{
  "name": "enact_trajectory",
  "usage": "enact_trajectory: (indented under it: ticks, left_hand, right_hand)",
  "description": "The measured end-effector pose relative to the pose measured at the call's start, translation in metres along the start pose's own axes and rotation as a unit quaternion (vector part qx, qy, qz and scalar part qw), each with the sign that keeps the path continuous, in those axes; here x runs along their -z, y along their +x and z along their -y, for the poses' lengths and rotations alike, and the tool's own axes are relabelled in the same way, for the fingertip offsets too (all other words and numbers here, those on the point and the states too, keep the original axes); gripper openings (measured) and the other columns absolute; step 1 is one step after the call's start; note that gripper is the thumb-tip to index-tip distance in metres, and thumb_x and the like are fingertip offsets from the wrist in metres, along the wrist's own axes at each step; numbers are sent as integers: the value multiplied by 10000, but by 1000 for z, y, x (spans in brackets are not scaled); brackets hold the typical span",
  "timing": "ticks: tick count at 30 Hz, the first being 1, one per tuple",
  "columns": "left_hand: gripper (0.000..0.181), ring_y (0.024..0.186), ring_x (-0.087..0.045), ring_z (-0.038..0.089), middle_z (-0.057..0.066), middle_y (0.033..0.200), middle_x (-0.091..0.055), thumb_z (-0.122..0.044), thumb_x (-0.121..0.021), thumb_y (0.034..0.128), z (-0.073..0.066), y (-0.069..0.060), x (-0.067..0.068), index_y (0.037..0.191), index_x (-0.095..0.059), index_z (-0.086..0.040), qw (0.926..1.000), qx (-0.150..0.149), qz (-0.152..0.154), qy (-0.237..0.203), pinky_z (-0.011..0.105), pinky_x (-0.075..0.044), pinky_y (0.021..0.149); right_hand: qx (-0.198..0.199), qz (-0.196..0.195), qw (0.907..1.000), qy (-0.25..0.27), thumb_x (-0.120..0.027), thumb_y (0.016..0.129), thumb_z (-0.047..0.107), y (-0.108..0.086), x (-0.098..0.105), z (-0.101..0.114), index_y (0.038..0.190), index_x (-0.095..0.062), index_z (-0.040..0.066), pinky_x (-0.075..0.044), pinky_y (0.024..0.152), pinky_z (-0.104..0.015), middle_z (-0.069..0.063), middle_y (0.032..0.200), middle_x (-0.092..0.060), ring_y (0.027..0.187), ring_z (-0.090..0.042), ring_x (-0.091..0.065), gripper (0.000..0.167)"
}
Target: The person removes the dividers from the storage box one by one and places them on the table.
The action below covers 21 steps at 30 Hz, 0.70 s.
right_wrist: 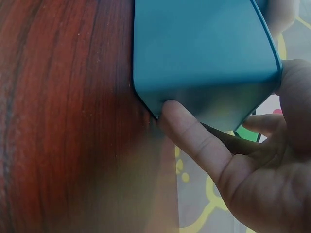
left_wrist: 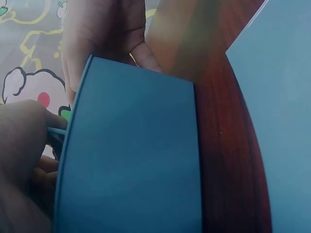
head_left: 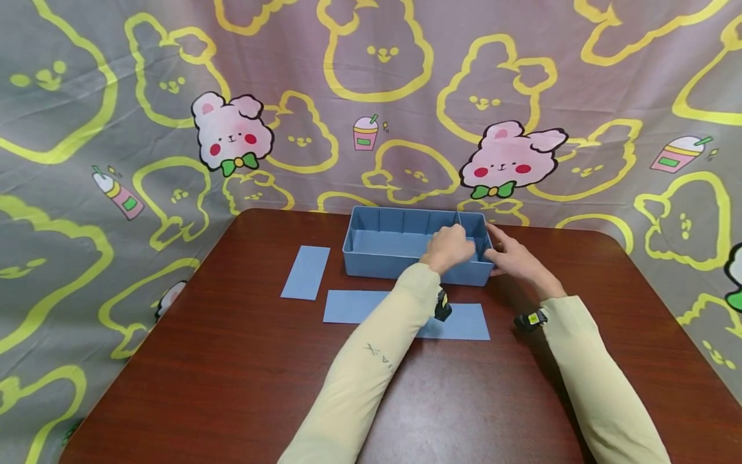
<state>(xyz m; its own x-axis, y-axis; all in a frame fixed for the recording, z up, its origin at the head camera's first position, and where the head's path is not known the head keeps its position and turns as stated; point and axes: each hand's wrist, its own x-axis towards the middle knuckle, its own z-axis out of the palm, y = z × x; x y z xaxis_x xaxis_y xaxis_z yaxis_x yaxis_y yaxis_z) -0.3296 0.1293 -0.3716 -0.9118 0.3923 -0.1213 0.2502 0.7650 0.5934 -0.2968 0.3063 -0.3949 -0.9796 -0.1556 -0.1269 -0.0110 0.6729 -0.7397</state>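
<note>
A blue open-topped box (head_left: 379, 268) with inner partitions stands near the table's back edge. My left hand (head_left: 449, 248) reaches over its front wall into the right part. Its fingers are curled and seem to pinch a thin blue divider (left_wrist: 57, 130), whose edge shows beside them in the left wrist view; most of it is hidden. My right hand (head_left: 516, 258) holds the box's right end, the thumb at the rim. In the right wrist view one finger of the right hand (right_wrist: 252, 187) lies straight against the end wall.
Flat on the table (head_left: 243, 361) lie a blue panel (head_left: 305, 272) left of the box and blue panel material (head_left: 353, 306) in front of it, partly covered by my left forearm. A patterned cloth (head_left: 301, 64) hangs behind the table.
</note>
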Motion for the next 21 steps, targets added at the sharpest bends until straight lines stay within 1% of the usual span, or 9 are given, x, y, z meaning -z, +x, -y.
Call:
enact_trajectory:
  ticks: [5, 10, 15, 18, 21]
  left_hand:
    - [313, 417, -345, 155, -12, 518, -393, -266, -512, 961, -6, -1, 3, 669, -507, -154, 9995, -31, -256, 198, 301, -300, 429]
    - [325, 409, -382, 156, -9, 512, -435, -245, -519, 947, -10, -4, 10, 636, -538, -152, 9994, -46, -288, 211, 292, -309, 404]
    - [349, 394, -399, 159, -4, 498, -429, -249, -520, 955, -13, -5, 16, 624, -549, -141, 9991, -74, -370, 180, 292, -305, 392]
    - [357, 405, -422, 158, -11, 497, -428, -259, -516, 958, -15, -5, 18, 619, -541, -148, 9987, -66, -405, 287, 293, -319, 402]
    - [365, 410, -419, 153, -17, 493, -414, -261, -512, 956, -16, -6, 18, 606, -514, -160, 9983, -41, -440, 373, 294, -320, 406]
  right_hand:
    - [-9, 19, 10000, 26, -473, 995, 177, -2, 0, 0, 1596, -39, 191, -585, 794, -434, -340, 1357, -453, 951, -305, -684, 742]
    - [-18, 27, 10000, 21, -472, 994, 174, -1, 0, -2, 1596, -38, 198, -586, 793, -430, -336, 1355, -454, 955, -321, -686, 742]
    - [-35, -9, 10000, 40, -467, 998, 180, 0, 1, -1, 1596, -38, 210, -583, 805, -444, -332, 1395, -429, 1023, -388, -661, 737]
    - [-18, 0, 10000, 73, -461, 999, 175, 1, 1, -2, 1596, -32, 202, -581, 804, -453, -344, 1394, -423, 1031, -403, -660, 736]
    - [-31, 64, 9999, 101, -459, 1000, 168, 1, 1, -3, 1596, -20, 206, -577, 812, -462, -350, 1410, -408, 1044, -401, -659, 741]
